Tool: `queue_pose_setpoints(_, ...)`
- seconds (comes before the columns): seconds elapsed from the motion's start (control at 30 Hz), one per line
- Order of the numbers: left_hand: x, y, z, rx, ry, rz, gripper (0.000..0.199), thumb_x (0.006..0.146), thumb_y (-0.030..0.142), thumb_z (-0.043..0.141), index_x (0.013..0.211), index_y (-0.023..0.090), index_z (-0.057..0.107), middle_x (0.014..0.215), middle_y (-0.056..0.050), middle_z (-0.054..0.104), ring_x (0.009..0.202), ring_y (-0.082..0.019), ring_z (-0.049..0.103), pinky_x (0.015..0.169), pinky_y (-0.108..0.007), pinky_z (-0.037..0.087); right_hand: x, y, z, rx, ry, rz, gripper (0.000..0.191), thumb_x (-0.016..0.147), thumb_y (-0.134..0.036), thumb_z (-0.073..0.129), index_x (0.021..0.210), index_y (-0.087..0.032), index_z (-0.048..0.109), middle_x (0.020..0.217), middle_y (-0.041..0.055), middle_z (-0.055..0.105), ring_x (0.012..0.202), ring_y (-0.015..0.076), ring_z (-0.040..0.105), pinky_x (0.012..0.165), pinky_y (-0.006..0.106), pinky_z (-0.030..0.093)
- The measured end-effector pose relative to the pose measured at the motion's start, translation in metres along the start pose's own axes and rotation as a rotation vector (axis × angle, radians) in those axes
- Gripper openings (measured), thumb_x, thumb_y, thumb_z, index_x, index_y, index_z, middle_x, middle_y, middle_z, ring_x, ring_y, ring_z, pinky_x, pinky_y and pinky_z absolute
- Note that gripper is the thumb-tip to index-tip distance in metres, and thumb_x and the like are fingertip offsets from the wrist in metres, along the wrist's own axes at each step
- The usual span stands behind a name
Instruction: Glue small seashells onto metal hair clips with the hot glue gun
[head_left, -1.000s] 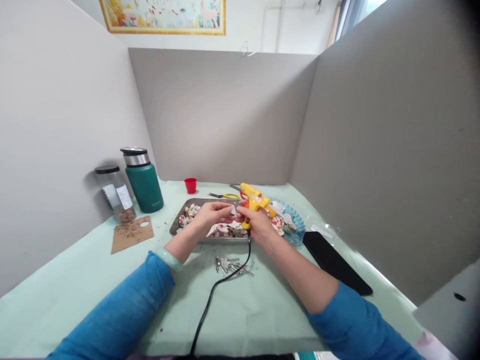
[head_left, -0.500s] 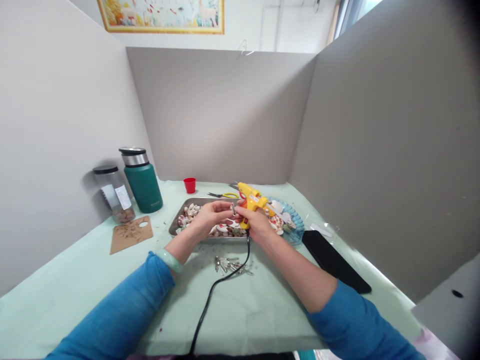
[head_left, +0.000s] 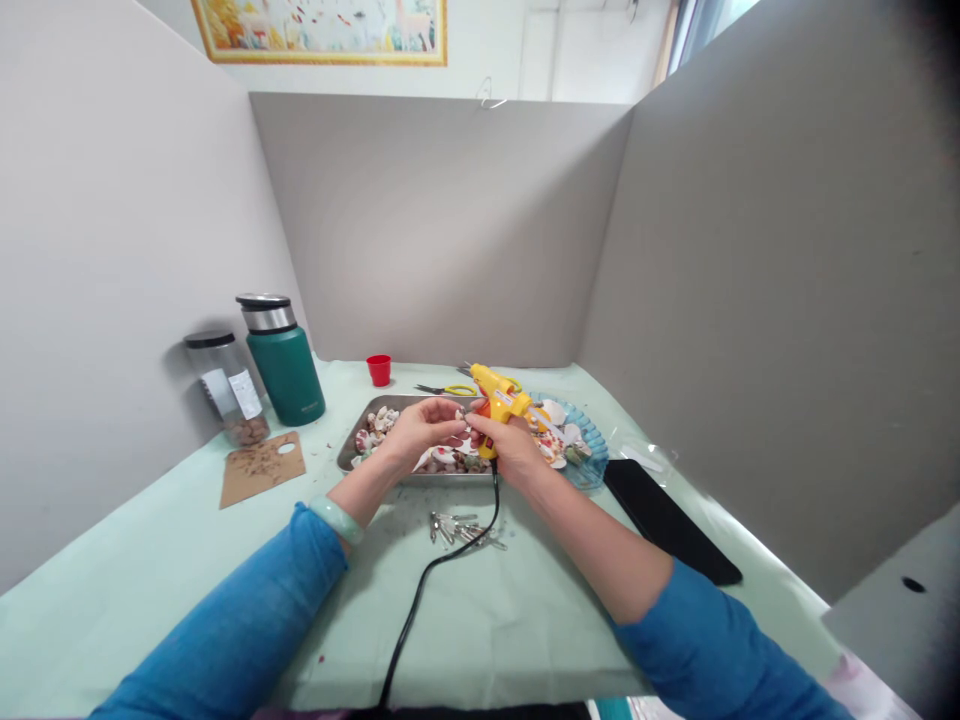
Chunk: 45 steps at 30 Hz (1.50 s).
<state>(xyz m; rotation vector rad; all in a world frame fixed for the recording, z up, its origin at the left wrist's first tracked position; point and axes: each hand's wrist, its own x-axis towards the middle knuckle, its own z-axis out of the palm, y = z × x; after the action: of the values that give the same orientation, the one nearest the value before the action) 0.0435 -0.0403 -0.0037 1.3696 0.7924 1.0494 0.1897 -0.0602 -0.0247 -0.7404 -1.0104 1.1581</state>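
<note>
The left hand's fingers pinch a small pale piece, perhaps shell, steadying it; the right hand closes around the yellow glue gun, fingertips meeting the piece.

Front cloth open; black cord (curved) bars way across

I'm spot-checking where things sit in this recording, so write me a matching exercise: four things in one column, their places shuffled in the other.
Things
1. Yellow plastic glue gun
2. Small red plastic cup
3. Green cylindrical flask
4. Silver metal clips

Places
A. Beside the clear jar with a black lid
B. In the right hand
C. On the near side of the silver metal tray
D. Left of the yellow-handled scissors

Pairs: 1-B, 2-D, 3-A, 4-C
</note>
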Motion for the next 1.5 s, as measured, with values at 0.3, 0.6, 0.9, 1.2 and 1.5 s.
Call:
queue_pose_setpoints(0.3, 0.001, -0.005, -0.009, 0.073, -0.043, 0.023, 0.042, 0.068, 0.035, 0.074, 0.102, 0.011, 0.067, 0.098, -0.012, 0.069, 0.073, -0.015, 0.065, 0.074, -0.030, 0.052, 0.000, 0.002, 0.000, 0.004, -0.024, -0.021, 0.028, 0.061, -0.024, 0.071, 0.085, -0.018, 0.059, 0.059, -0.0050, 0.055, 0.047, 0.0074, 0.050, 0.046, 0.020, 0.042)
queue_pose_setpoints(0.6, 0.001, -0.008, -0.012, 0.078, -0.039, 0.024, 0.039, 0.069, 0.036, 0.073, 0.101, 0.014, 0.069, 0.096, -0.012, 0.070, 0.075, -0.016, 0.065, 0.070, -0.029, 0.051, 0.001, 0.003, -0.001, -0.029, -0.043, -0.016, 0.025, 0.062, -0.027, 0.071, 0.082, -0.017, 0.060, 0.054, -0.0047, 0.055, 0.045, 0.0073, 0.048, 0.044, 0.019, 0.040)
queue_pose_setpoints(0.9, -0.002, -0.003, -0.008, 0.069, -0.021, 0.053, 0.038, 0.066, 0.033, 0.075, 0.098, 0.013, 0.071, 0.101, -0.011, 0.070, 0.076, -0.014, 0.063, 0.073, -0.029, 0.051, 0.000, 0.000, 0.001, -0.021, -0.036, -0.029, 0.026, 0.063, -0.027, 0.071, 0.083, -0.017, 0.059, 0.055, -0.0053, 0.054, 0.044, 0.0072, 0.048, 0.044, 0.019, 0.040)
queue_pose_setpoints(1.2, -0.004, 0.000, -0.009, 0.119, -0.052, 0.061, 0.044, 0.066, 0.035, 0.074, 0.103, 0.014, 0.070, 0.107, -0.013, 0.068, 0.083, -0.017, 0.062, 0.075, -0.031, 0.051, 0.000, 0.002, -0.001, -0.064, -0.055, -0.035, 0.025, 0.064, -0.029, 0.071, 0.083, -0.018, 0.060, 0.053, -0.0049, 0.054, 0.044, 0.0076, 0.048, 0.044, 0.020, 0.038)
queue_pose_setpoints(1.5, -0.003, -0.002, -0.014, 0.166, -0.046, 0.067, 0.042, 0.065, 0.033, 0.075, 0.103, 0.015, 0.071, 0.101, -0.011, 0.070, 0.079, -0.016, 0.061, 0.076, -0.033, 0.051, 0.000, 0.003, -0.002, -0.105, -0.060, -0.063, 0.027, 0.063, -0.029, 0.073, 0.085, -0.018, 0.061, 0.058, -0.0040, 0.054, 0.046, 0.0073, 0.046, 0.044, 0.020, 0.039)
